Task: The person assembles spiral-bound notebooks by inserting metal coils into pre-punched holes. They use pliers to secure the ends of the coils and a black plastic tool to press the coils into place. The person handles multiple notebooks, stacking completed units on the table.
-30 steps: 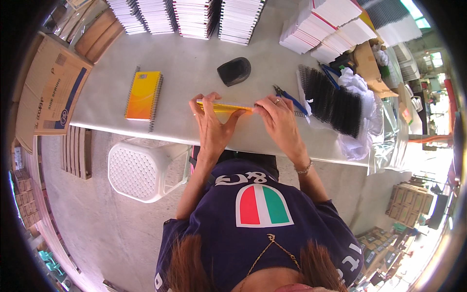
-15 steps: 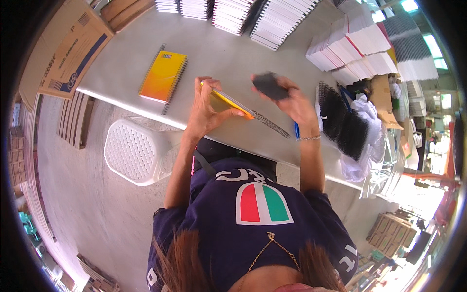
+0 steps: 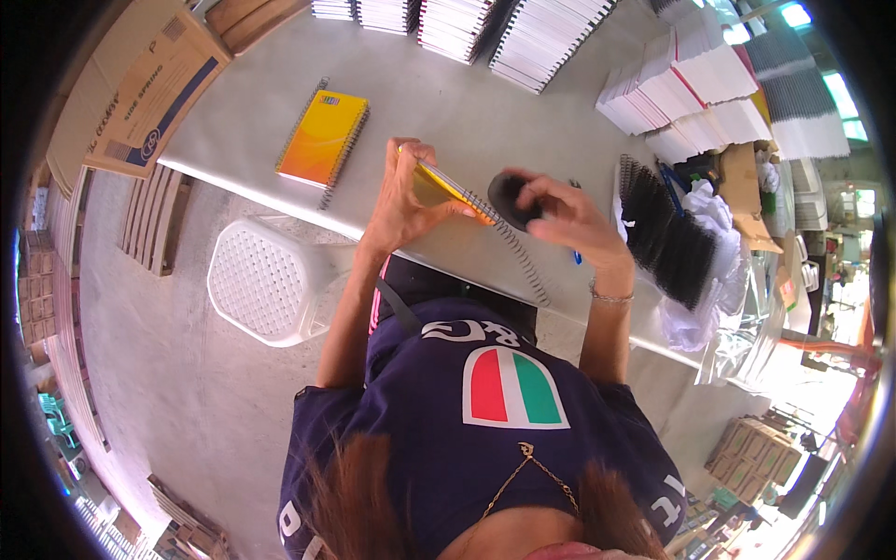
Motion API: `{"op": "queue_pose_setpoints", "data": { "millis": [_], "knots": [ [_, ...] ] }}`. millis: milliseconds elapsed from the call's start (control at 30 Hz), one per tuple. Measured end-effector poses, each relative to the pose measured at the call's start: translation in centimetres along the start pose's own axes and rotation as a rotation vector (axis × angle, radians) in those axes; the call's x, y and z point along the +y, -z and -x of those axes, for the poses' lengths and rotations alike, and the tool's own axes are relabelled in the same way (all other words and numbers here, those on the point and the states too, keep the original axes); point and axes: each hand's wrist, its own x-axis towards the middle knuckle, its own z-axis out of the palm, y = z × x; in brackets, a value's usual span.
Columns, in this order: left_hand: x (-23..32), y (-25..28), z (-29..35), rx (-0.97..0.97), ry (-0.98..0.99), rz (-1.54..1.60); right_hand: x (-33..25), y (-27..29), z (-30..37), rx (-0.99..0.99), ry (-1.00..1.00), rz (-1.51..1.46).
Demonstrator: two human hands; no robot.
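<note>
A yellow-orange notebook [image 3: 431, 187] stands on edge above the table, seen almost edge-on, with my left hand [image 3: 399, 213] closed around it, thumb low and fingers at the top. From its bound edge a thin metal spiral coil [image 3: 525, 254] sticks out toward me, its loose end hanging free over the table's near edge. My right hand [image 3: 577, 222] grips a dark rounded pad-like object [image 3: 507, 199] right beside the coil; whether the two touch I cannot tell. Farther left lies another yellow-orange notebook [image 3: 325, 140], with a coil along its right edge and a loose coil under it.
Stacks of bound white pages [image 3: 551, 37] line the table's far side. Unbound paper stacks [image 3: 667, 79] stand at right, near a bundle of black coils [image 3: 667, 233] on crumpled white wrapping. A blue pen [image 3: 578, 257] lies near my right wrist. A cardboard box [image 3: 140, 93] and white stool [image 3: 266, 280] are left.
My right hand has brought the dark object lower and closer to the coil, turning it. The coil's free end has swung downward and blurs slightly. My left hand keeps its hold on the notebook.
</note>
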Motion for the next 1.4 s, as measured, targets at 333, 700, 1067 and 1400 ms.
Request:
{"op": "queue_pose_setpoints", "data": {
  "millis": [333, 700, 1067, 1400],
  "knots": [
    [-1.0, 0.2, 0.2, -0.052, -0.086, 0.004, -2.1, -1.7, -1.0, -0.048, -0.058, 0.225],
    [-1.4, -0.9, 0.9, -0.112, 0.075, 0.157, -1.7, -1.4, -2.4, 0.135, -0.035, 0.093],
    [-2.2, -1.4, 1.1, -0.145, 0.193, 0.313, -2.5, -1.7, -2.4, -0.130, 0.024, 0.255],
    [-1.7, -1.2, 0.8, -0.183, 0.231, 0.331, -1.7, -2.0, -3.5, -0.017, -0.005, 0.213]
  ]
}}
